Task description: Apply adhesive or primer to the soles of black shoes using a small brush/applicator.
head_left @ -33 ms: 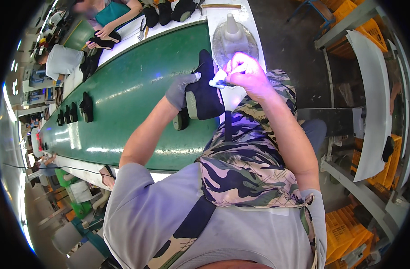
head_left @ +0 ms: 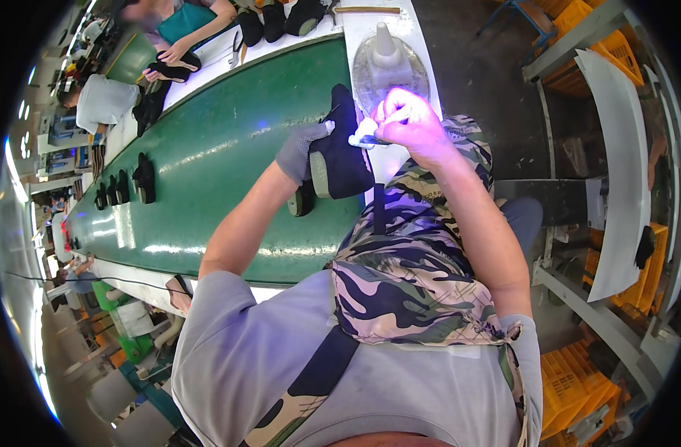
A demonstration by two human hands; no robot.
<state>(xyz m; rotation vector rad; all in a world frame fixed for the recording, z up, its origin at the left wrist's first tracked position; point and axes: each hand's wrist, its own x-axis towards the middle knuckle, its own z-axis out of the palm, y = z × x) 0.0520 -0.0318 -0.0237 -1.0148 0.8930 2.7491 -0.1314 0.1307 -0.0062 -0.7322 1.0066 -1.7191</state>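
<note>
My left hand (head_left: 302,151), in a grey glove with white fingertips showing, is closed around a black shoe (head_left: 343,160) with a grey sole. The shoe is held tilted over the edge of the green conveyor belt (head_left: 229,149). My right hand (head_left: 409,127) is bare, its fingers pinched on a small white wad (head_left: 363,135) with a thin dark part beside it, close to the shoe's right side. Bright violet light washes over this hand. Just beyond it a white bottle with a cone-shaped nozzle (head_left: 387,59) stands on a round clear dish. Another black shoe (head_left: 302,200) lies on the belt below my left hand.
Several black shoes (head_left: 143,177) sit along the belt to the left, and more (head_left: 273,21) stand at its far edge. Across the belt a co-worker's hands (head_left: 175,56) hold a dark shoe. Orange crates (head_left: 571,387) and a metal rack (head_left: 601,343) are to the right.
</note>
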